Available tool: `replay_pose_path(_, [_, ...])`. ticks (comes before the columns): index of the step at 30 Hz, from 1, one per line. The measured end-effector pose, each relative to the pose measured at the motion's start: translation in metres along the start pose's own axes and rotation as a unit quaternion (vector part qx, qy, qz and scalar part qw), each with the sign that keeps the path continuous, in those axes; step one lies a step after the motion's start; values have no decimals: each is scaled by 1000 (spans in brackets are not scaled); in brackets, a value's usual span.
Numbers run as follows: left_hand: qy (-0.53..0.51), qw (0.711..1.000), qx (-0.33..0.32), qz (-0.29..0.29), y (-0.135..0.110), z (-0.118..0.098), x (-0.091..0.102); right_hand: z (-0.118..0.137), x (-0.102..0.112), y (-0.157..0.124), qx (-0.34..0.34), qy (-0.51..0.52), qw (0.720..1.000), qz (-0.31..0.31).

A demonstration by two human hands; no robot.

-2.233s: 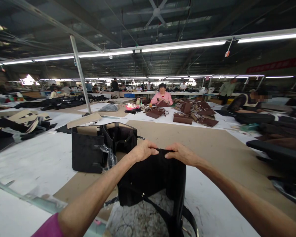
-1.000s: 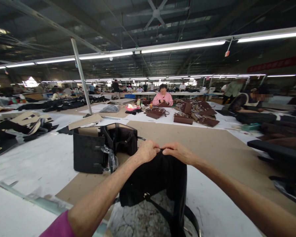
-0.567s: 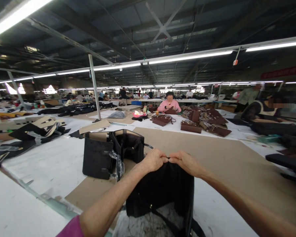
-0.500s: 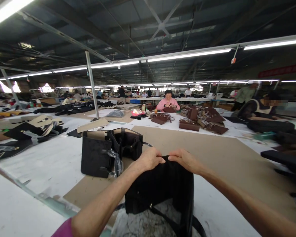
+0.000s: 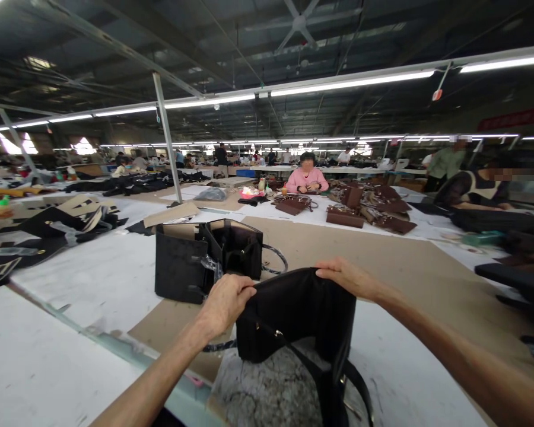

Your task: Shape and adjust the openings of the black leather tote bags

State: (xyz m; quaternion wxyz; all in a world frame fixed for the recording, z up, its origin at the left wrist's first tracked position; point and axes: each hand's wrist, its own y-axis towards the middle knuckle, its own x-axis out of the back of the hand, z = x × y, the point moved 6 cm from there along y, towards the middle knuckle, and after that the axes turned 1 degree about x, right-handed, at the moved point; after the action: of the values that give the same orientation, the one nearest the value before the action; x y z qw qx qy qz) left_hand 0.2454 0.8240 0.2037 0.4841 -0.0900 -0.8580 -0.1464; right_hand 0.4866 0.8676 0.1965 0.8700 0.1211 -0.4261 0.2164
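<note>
A black handbag [image 5: 289, 308] stands in front of me, its dark inner side facing me. My left hand [image 5: 231, 299] pinches the upper left corner of its far edge. At the upper right corner, my right hand [image 5: 345, 276] grips the same edge between thumb and fingers. The bag's near part rests by a mottled grey stone-like block [image 5: 269, 382]. A strap with a small metal fitting hangs across the bag's opening. Just beyond my left hand stand other black handbags [image 5: 180, 264], with clear plastic wrap on a handle.
Brown cardboard [image 5: 382, 255] covers part of the white table [image 5: 93, 284]. Black cut pieces [image 5: 53, 222] lie at the left. Farther back are brown handbags [image 5: 345, 215] in a pile, and a person in pink [image 5: 308, 178] sits behind them. Another person works at the right.
My hands have moved apart along the bag's top edge, left hand to the left and right hand slightly right. The edge is now stretched wide between them.
</note>
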Motion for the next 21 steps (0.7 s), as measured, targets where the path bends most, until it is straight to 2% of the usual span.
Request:
replay_pose_path(3, [-43, 999, -9, -22, -13, 2, 0, 2, -1, -3, -14, 17, 1000, 15])
replay_pose_path(4, [-66, 997, -18, -21, -17, 2, -1, 2, 0, -3, -24, -3, 1000, 12])
replay_pose_path(6, [-115, 993, -35, -10, -25, 2, -3, 6, 4, -3, -51, -107, 993, -21])
replay_pose_path(8, [-147, 989, -33, -9, -30, 4, -4, 24, 8, -3, -45, -261, 960, -87])
replay_pose_path(10, [-148, 988, -18, -31, -33, 8, -5, 59, 0, -1, 28, -374, 917, -134])
replay_pose_path(11, [-141, 989, -13, -45, -34, 9, -6, 79, -10, 0, 85, -398, 903, -136])
replay_pose_path(13, [-122, 990, -12, -63, -35, 8, -8, 114, -36, 4, 187, -386, 899, -92])
replay_pose_path(15, [-116, 991, -23, -65, -36, 4, -11, 135, -61, 11, 230, -361, 904, -23])
replay_pose_path(18, [-134, 988, -29, -69, -39, -3, -14, 138, -88, 26, 193, -355, 912, 75])
replay_pose_path(21, [-182, 981, -14, -70, -50, -5, -11, 129, -93, 33, 175, -337, 917, 123])
